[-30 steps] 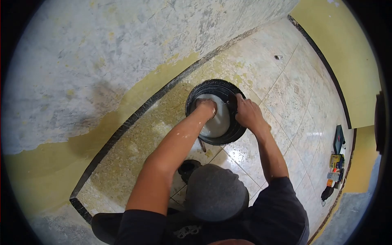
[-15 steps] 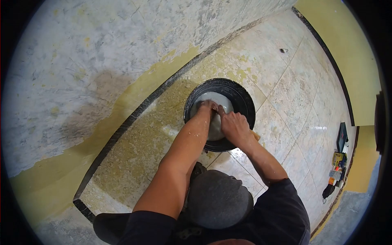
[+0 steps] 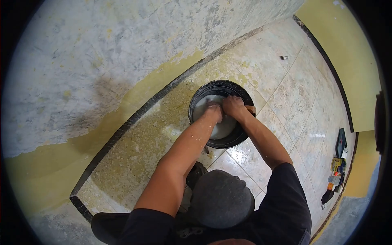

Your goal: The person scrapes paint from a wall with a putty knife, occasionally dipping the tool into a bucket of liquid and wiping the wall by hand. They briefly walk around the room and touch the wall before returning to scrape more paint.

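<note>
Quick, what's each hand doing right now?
Left hand: inside the black bucket; fingers hidden, grip can't be told.
Right hand: beside it, fingers curled; can't tell whether it holds anything.

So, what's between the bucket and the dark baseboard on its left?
In the head view, only floor lies between the black bucket and the dark baseboard: yellowish, flaky residue on it, no tool visible.

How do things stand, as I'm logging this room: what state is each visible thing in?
Black bucket: upright, open, part-filled.
Whitish mixture: wet-looking, not filling the bucket.
Left hand: inside the bucket, fingers partly hidden.
Right hand: also inside, grip unclear.
Wall: patchy whitish above, yellow below.
Tiled floor: stained, littered with flakes beside the wall.
</note>
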Action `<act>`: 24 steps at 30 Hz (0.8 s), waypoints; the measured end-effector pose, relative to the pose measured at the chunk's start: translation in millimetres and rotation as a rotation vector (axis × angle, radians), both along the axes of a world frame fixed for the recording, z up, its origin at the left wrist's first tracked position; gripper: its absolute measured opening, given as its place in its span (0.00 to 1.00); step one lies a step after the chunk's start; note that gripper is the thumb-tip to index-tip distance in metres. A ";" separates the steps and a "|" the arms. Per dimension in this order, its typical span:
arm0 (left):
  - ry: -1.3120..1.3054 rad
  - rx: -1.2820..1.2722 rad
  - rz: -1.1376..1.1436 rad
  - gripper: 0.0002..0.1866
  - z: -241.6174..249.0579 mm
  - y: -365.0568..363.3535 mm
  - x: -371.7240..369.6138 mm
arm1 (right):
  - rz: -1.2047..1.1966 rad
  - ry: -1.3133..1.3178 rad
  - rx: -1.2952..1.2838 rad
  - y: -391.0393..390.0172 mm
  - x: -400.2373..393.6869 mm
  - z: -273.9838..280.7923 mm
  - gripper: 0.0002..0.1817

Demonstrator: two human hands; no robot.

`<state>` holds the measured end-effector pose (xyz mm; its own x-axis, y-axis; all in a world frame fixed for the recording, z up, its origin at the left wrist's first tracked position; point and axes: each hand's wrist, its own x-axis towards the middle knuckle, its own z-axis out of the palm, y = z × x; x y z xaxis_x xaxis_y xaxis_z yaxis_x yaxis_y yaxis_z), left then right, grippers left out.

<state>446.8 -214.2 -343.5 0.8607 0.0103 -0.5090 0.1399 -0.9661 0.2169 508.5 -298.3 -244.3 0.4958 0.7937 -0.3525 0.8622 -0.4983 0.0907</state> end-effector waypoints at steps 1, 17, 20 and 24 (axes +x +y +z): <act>0.040 0.067 -0.072 0.17 12.7 -2.0 -3.8 | 0.036 -0.028 -0.036 -0.5 -0.9 -7.0 0.12; -0.594 -0.096 0.545 0.16 133.1 1.6 -75.5 | 0.160 0.067 -0.256 -1.3 -11.1 37.0 0.13; -0.633 -0.549 0.254 0.27 173.6 34.3 -107.1 | -0.028 0.074 -0.093 -12.5 -3.5 56.3 0.16; -0.719 -0.500 0.193 0.32 220.8 76.0 -155.7 | 0.100 -0.045 0.209 -7.4 -50.4 159.0 0.18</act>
<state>291.1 -138.2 -122.7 0.9796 0.1092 0.1686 -0.0420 -0.7092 0.7038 458.1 -305.7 -85.3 0.4226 0.8929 -0.1552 0.9056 -0.4227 0.0337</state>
